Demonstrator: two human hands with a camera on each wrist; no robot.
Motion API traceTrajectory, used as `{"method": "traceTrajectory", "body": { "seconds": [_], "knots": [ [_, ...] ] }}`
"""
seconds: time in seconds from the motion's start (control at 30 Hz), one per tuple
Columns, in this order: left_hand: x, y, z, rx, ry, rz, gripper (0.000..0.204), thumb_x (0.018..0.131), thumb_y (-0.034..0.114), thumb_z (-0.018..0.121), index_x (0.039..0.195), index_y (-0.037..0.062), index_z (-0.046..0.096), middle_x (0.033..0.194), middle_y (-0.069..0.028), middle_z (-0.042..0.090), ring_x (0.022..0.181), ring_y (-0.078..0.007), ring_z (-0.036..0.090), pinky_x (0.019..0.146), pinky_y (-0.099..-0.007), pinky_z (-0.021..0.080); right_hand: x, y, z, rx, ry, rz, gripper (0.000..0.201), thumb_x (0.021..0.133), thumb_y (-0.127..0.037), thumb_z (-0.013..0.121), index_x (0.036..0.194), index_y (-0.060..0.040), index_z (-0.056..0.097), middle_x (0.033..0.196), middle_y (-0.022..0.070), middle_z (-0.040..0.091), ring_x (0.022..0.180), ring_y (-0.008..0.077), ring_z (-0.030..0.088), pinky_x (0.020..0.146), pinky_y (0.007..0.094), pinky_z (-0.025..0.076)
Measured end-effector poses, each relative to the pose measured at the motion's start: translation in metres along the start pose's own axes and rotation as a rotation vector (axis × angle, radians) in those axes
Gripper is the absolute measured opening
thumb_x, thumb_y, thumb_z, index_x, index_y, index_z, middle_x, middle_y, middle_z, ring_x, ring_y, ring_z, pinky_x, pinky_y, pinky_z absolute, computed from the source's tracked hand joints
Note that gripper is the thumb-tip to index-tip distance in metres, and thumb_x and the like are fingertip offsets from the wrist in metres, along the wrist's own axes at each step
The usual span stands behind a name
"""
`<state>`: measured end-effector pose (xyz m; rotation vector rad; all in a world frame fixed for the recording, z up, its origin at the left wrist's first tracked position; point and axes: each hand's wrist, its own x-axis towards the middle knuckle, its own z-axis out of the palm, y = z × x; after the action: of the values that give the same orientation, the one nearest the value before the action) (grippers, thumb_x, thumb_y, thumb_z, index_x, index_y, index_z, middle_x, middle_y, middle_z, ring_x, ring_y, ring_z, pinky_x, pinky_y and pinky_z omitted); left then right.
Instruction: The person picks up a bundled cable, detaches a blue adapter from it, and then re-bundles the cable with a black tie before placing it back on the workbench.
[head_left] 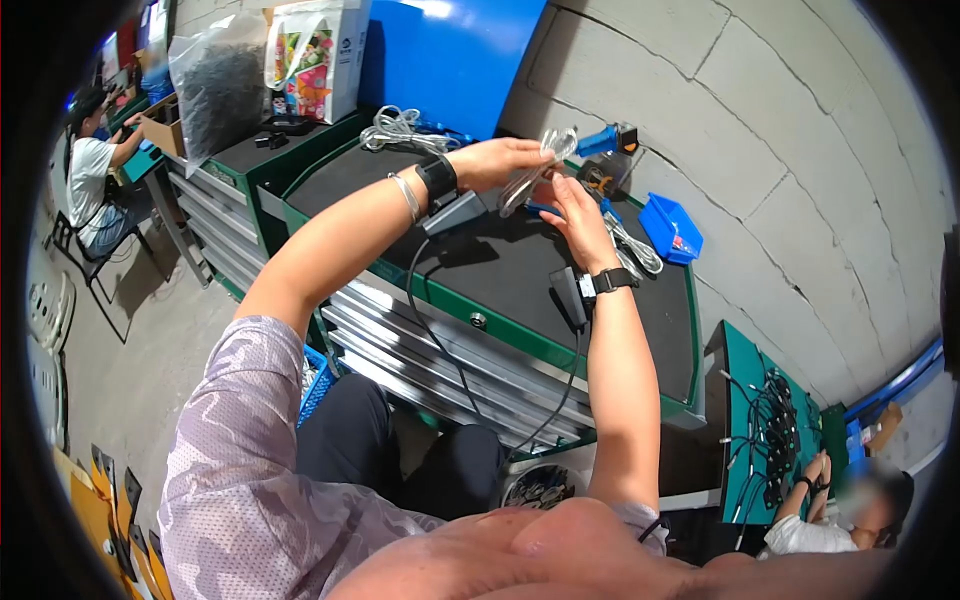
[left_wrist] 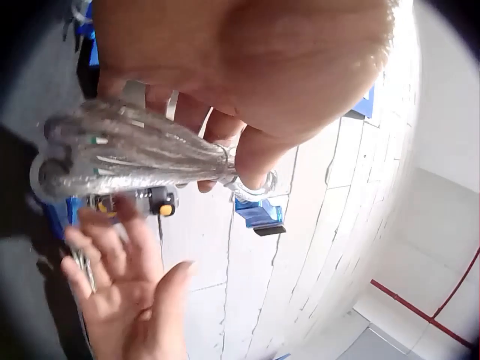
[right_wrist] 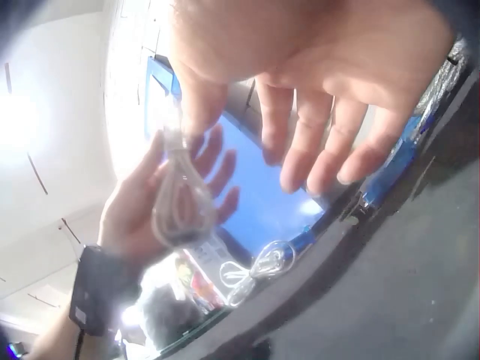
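Clear cable bundle [head_left: 532, 172] held above bench [head_left: 500, 265]. Left hand [head_left: 500, 160] pinches bundle at one end, keeping loops gathered. Right hand [head_left: 578, 222] just below bundle, fingers spread, steadying loops. Blue bin [head_left: 672, 228] right of bundle, on bench.

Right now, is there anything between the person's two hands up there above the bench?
Yes: a coiled bundle of clear cable. The left hand grips it; the right hand, fingers spread, is just beside it. The left wrist view shows this best.
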<state>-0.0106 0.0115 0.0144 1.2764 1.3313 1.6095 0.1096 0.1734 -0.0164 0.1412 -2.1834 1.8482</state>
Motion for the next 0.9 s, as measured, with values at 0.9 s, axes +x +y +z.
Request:
{"method": "traceTrajectory", "body": {
  "seconds": [0.9],
  "knots": [
    [-0.007, -0.018, 0.017, 0.571, 0.152, 0.043, 0.055, 0.087, 0.041, 0.067, 0.124, 0.0035, 0.048, 0.098, -0.0103, 0.062, 0.081, -0.0145, 0.057, 0.07, -0.0297, 0.047, 0.003, -0.005, -0.01, 0.533, 0.071, -0.011, 0.041, 0.097, -0.033, 0.053, 0.125, -0.0025, 0.054, 0.112, 0.0045, 0.061, 0.103, 0.0138, 0.053, 0.086, 0.0287, 0.04]
  ]
}}
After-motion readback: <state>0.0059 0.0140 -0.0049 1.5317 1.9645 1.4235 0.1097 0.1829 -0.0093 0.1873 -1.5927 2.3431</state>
